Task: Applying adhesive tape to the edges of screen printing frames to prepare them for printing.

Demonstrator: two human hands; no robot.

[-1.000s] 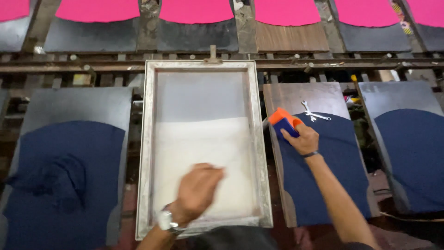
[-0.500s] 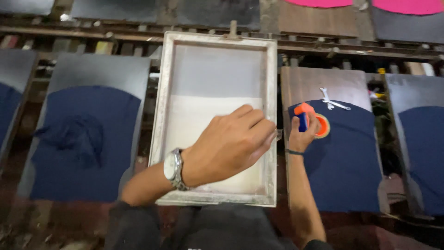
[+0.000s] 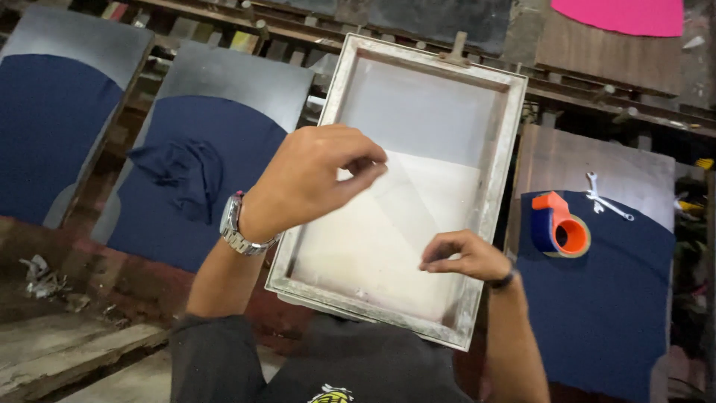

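Both hands over a wooden-framed printing screen (image 3: 501,186) lying flat, centre of view. Left hand (image 3: 317,179), steel wristwatch (image 3: 233,224) on the wrist, is raised above the screen mesh, thumb and fingers pinched on the upper edge of a clear strip of tape or film (image 3: 406,205); exact material hard to tell since it is see-through. Right hand (image 3: 462,257) sits nearer, low over the mesh toward the frame's right rail, fingers curled together and pinching the strip's lower end. Strip runs diagonally between the two hands. To the right, an orange and blue tape dispenser (image 3: 558,224) rests on navy fabric (image 3: 604,298) spread over a wooden pallet board; small metal spanner (image 3: 608,200) just beyond it. Left of the screen, more boards with navy garments (image 3: 186,186). Pink fabric (image 3: 619,15) far right.
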